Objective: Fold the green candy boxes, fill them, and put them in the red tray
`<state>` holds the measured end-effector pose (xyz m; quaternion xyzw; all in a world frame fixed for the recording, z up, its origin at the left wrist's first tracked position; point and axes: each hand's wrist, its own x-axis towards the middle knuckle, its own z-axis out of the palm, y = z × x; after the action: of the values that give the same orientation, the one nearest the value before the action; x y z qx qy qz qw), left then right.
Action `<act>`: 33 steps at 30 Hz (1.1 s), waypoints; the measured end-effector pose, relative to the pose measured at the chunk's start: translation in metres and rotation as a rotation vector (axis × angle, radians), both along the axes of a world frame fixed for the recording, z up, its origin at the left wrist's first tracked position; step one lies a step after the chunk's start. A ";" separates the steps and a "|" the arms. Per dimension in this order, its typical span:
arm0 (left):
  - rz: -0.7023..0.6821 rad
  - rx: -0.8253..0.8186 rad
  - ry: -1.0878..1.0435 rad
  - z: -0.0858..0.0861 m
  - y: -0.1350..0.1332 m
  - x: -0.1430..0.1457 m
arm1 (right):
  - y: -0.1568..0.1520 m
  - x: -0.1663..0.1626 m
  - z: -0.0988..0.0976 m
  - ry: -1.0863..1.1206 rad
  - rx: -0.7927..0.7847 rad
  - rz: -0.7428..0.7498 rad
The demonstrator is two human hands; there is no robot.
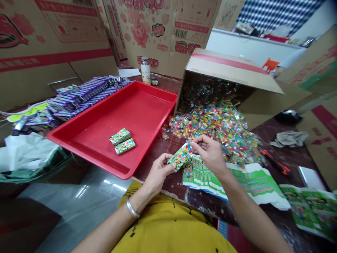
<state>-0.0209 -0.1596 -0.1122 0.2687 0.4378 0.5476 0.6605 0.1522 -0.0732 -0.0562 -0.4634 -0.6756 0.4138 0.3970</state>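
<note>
My left hand (pixel 159 172) is closed round a small green printed candy box (pixel 179 159), held tilted over the table's front edge. At the box's upper end, my right hand (pixel 210 153) pinches a small clear packet of coloured candies (pixel 188 147); how far it sits inside the box I cannot tell. Under my right forearm, a fanned row of flat green cartons (pixel 204 175) lies on the table. Just behind the right hand spreads a heap of clear candy packets (pixel 210 121), spilling from a cardboard box (pixel 234 72) on its side. Green filled boxes (pixel 125 146) rest in the red tray (pixel 105 163).
Stacked purple boxes (pixel 86 93) stand left of the tray. A thermos flask (pixel 145 70) and a small cup (pixel 154 82) are behind it. To the right lie a red-and-black cutter (pixel 276 163), a grey cloth (pixel 289 139) and more green cartons (pixel 310 207). Large cartons (pixel 158 31) wall the back.
</note>
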 end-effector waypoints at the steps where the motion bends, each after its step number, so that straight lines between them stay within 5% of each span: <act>1: -0.024 0.022 0.014 0.001 0.000 0.001 | -0.002 -0.002 -0.003 -0.009 0.020 -0.012; 7: -0.127 0.138 0.093 0.000 0.005 0.014 | -0.009 -0.008 -0.009 -0.046 0.126 -0.089; 13: -0.105 0.127 0.115 -0.004 0.006 0.017 | -0.004 0.008 0.005 -0.297 0.234 0.131; 19: -0.093 0.186 0.226 0.001 0.003 0.015 | 0.004 0.014 0.011 -0.387 0.366 0.141; 27: -0.043 0.246 0.197 0.011 -0.001 0.015 | 0.002 0.014 0.017 -0.264 0.155 0.514; 33: -0.028 0.325 0.168 0.022 -0.002 0.014 | -0.018 0.015 -0.004 0.096 -0.071 0.197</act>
<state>-0.0065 -0.1620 -0.0904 0.4228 0.3932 0.5776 0.5771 0.1674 -0.0916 -0.0604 -0.3883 -0.6831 0.4960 0.3696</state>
